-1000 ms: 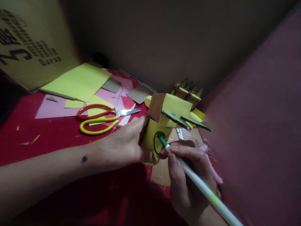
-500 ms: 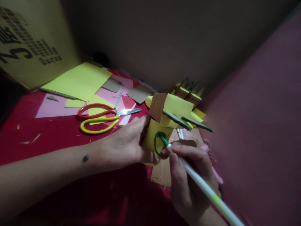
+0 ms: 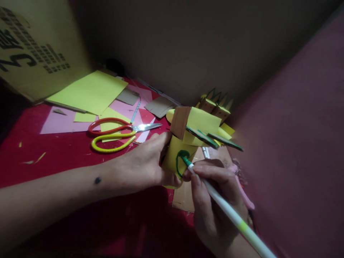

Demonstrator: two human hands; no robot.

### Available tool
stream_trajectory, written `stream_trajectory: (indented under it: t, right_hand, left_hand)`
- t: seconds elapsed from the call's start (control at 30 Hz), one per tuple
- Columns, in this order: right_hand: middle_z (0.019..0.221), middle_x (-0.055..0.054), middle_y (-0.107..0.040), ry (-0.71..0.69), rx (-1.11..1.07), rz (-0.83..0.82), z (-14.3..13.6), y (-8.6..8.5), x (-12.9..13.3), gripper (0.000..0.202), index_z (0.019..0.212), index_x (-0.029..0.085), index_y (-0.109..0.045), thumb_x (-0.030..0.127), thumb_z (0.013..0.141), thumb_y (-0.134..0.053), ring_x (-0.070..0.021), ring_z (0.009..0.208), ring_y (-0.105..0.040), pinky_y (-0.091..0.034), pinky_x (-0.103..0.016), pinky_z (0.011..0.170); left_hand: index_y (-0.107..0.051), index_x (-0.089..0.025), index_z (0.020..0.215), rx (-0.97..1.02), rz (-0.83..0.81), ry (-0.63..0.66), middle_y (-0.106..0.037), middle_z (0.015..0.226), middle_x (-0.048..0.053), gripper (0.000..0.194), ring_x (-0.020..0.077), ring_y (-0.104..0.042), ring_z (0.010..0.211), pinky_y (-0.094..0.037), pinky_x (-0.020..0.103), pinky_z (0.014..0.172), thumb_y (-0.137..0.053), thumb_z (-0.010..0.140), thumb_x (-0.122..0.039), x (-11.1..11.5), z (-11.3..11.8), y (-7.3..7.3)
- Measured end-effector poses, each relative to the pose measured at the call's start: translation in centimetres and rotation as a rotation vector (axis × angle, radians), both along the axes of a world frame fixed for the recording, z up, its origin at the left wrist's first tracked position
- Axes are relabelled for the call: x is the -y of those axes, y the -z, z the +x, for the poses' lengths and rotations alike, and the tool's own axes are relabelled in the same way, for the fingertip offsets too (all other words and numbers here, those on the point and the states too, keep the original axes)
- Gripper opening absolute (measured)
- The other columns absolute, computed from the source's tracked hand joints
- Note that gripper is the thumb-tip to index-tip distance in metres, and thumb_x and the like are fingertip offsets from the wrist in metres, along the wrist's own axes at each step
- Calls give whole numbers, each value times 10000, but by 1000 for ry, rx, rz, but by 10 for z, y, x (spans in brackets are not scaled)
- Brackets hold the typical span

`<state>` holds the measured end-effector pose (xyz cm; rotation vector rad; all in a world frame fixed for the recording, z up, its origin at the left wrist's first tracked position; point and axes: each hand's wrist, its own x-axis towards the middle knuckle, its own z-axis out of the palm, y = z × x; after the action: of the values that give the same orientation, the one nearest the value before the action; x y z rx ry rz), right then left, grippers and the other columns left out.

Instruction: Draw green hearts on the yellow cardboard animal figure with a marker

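My left hand (image 3: 154,157) is wrapped round a yellow paper figure (image 3: 172,150), which has a rounded lower body and a cardboard box-shaped top. Two green-edged cardboard strips (image 3: 202,137) stick out from the box part toward the right. A green curved outline shows on the yellow body. In my right hand (image 3: 215,193) is a white-barrelled green marker (image 3: 228,211), pinched between thumb and fingers. Its green tip touches the yellow surface inside the outline. The left fingers behind the figure are hidden.
Scissors (image 3: 113,134) with red and yellow handles lie left of the figure, on paper scraps. Behind them is a yellow sheet (image 3: 91,91). A cardboard box (image 3: 40,46) stands at the back left. Another small cardboard figure (image 3: 215,107) with pointed pieces stands behind.
The marker tip and my right hand have shifted slightly left, and the green at the top of the outline looks a little fuller. My left hand and the figure stay put.
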<state>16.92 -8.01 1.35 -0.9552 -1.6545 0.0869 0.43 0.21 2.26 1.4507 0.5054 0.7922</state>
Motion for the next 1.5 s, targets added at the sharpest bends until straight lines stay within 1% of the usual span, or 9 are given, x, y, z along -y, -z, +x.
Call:
stream_trajectory:
  t: [0.33,0.47,0.63,0.7,0.97,1.13,1.23,1.43,1.5]
  right_hand:
    - [837,-5,-717,-6,15,-8,0,-1,1,218,966,225,-650,32,873,-615,-139,750,-748,-612,-217,586]
    - [854,2,-713,-17,21,-30,2,-2,1,243,996,218,-649,9,877,-617,-113,756,-750,-631,-203,649]
    - [852,3,-707,-25,17,-29,1,-2,3,248,1016,214,-656,12,879,-613,-118,784,-757,-636,-199,656]
    - [839,4,-703,-20,8,-11,0,-2,2,243,993,214,-659,11,868,-609,-121,776,-750,-630,-204,643]
    - [842,15,-701,-34,-5,-4,1,-1,-1,228,974,201,-653,10,857,-607,-87,780,-733,-621,-171,696]
    - [881,12,-728,-49,-1,-14,-1,-2,0,242,1015,200,-662,5,877,-624,-81,819,-749,-635,-158,731]
    - [860,14,-718,-45,-26,8,-2,-1,-1,237,987,203,-663,2,870,-616,-92,810,-748,-632,-170,704]
    - [856,1,-743,10,26,-2,7,1,1,231,1003,217,-661,22,880,-641,-128,749,-757,-595,-203,577]
    - [864,-7,-748,8,40,14,9,0,2,219,1026,216,-660,46,891,-642,-147,800,-778,-587,-207,569]
  left_hand:
    - [-582,-226,1344,11,-3,25,-719,1118,39,742,259,-706,953,-591,305,723,-890,676,-124,0,0,1]
    - [-609,-241,1300,-43,21,-36,-719,1110,36,683,277,-714,1004,-608,334,778,-903,691,-143,2,0,-1]
    - [-584,-252,1341,37,-88,28,-710,1102,33,717,258,-729,937,-626,349,762,-901,702,-170,4,3,-1]
    - [-591,-236,1334,23,-18,10,-709,1062,27,752,253,-719,930,-616,324,748,-915,662,-146,3,3,1]
    - [-570,-213,1309,31,-48,15,-692,1113,37,715,241,-697,974,-596,296,759,-876,674,-97,4,1,-6]
    - [-588,-182,1214,-6,-3,-1,-669,1068,35,593,266,-693,982,-608,365,807,-859,690,-129,3,2,-4]
    - [-594,-190,1195,-32,39,-10,-675,1004,16,591,255,-692,928,-602,372,797,-874,676,-154,2,1,-1]
    - [-585,-214,1162,-17,-53,-1,-697,1081,16,533,224,-706,925,-601,310,745,-821,700,-90,4,1,-4]
    - [-576,-216,1146,63,-65,29,-698,1052,10,600,226,-709,902,-597,286,692,-844,632,-62,4,1,-3]
